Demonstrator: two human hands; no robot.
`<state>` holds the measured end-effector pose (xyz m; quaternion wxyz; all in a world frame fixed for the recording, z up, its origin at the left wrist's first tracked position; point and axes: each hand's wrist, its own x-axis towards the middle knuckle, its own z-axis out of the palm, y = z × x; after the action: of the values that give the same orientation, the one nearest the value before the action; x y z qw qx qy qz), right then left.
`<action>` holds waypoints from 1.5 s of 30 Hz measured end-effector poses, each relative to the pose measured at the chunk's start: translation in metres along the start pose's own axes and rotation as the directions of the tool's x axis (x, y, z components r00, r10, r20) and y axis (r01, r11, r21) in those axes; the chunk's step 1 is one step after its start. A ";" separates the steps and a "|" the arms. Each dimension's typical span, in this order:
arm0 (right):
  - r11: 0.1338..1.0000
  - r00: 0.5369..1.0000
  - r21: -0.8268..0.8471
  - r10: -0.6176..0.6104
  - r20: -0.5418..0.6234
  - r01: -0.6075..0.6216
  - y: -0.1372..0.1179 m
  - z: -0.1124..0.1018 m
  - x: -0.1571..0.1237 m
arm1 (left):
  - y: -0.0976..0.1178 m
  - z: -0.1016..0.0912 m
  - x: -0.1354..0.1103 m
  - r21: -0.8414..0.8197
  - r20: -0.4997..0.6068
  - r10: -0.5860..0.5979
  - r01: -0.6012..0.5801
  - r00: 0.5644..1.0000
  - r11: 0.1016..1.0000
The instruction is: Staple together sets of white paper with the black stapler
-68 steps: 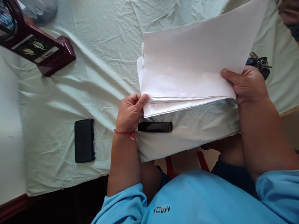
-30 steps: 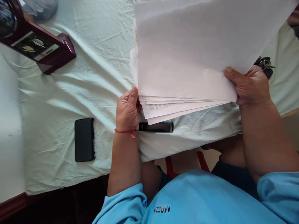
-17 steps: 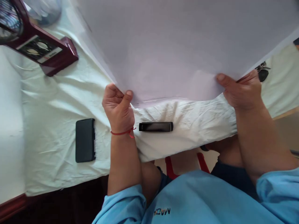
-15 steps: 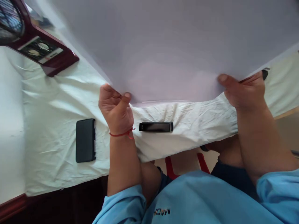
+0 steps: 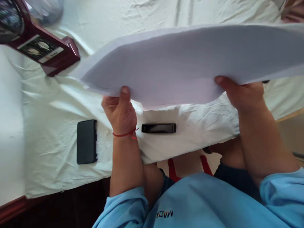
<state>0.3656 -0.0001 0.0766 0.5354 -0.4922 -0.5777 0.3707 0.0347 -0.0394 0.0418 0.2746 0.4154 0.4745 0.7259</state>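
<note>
A wide sheaf of white paper (image 5: 171, 63) is held up over the cloth-covered table, curving along its far edge. My left hand (image 5: 121, 110) grips its near left edge, thumb on top and fingers underneath; a red thread circles that wrist. On the right, my right hand (image 5: 244, 93) pinches the near edge the same way, its fingers mostly hidden under the paper. Between my forearms lies a black stapler-like object (image 5: 158, 128) on the cloth. To the left of my left forearm rests a flat black rectangular case (image 5: 86, 142).
A dark red stand with a fan-like round grille (image 5: 47, 47) is at the upper left, near a clear plastic bag (image 5: 47, 11). Pale cloth (image 5: 52, 126) covers the table. Its front edge runs just before my lap, above a red chair (image 5: 173, 169).
The paper's far side has come down and bowed, uncovering the back of the table. Both hands keep their hold, shifting only slightly.
</note>
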 end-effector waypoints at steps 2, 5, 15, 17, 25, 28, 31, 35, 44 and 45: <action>0.998 0.996 -0.007 -0.067 -0.055 0.066 -0.001 -0.001 0.000 | 0.007 0.003 0.000 -0.040 -0.036 0.073 -0.075 0.997 0.996; 0.993 0.992 -0.033 -0.113 0.051 0.115 -0.004 -0.009 0.001 | 0.013 0.005 0.000 -0.048 -0.058 0.048 -0.051 0.997 0.998; 0.988 0.962 -0.155 0.048 0.270 -0.005 -0.002 -0.012 0.003 | -0.005 -0.004 0.001 0.074 0.084 -0.140 0.134 0.987 0.988; 0.995 0.988 -0.069 0.075 0.136 -0.066 0.004 -0.007 0.002 | -0.010 -0.004 -0.002 0.163 0.128 -0.247 0.225 0.960 0.960; 0.995 0.998 0.099 -0.024 0.061 0.018 0.003 -0.002 0.000 | -0.012 -0.005 0.000 0.134 0.089 -0.131 0.118 0.987 0.984; 0.998 0.950 -0.062 0.035 0.311 -0.016 -0.008 -0.008 0.000 | -0.009 -0.011 0.003 0.125 0.113 -0.215 0.200 0.970 0.972; 0.959 0.879 -0.072 0.280 0.386 -0.274 -0.021 -0.008 0.000 | -0.001 -0.017 0.005 0.125 0.195 -0.366 0.347 0.910 0.929; 0.984 0.918 -0.025 0.174 0.355 -0.177 -0.030 -0.003 0.001 | 0.007 -0.016 0.004 0.098 0.240 -0.236 0.218 0.942 0.971; 0.991 0.978 -0.006 0.136 0.158 -0.137 0.002 0.007 0.000 | -0.009 -0.015 0.004 0.031 0.169 -0.419 0.420 0.892 0.907; 0.991 0.986 0.020 0.129 0.102 -0.132 0.004 0.009 0.001 | -0.011 -0.014 0.005 -0.009 0.153 -0.416 0.422 0.896 0.906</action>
<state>0.3579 0.0024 0.0712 0.4866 -0.5025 -0.5655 0.4370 0.0202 -0.0376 0.0305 0.4675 0.3502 0.5157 0.6268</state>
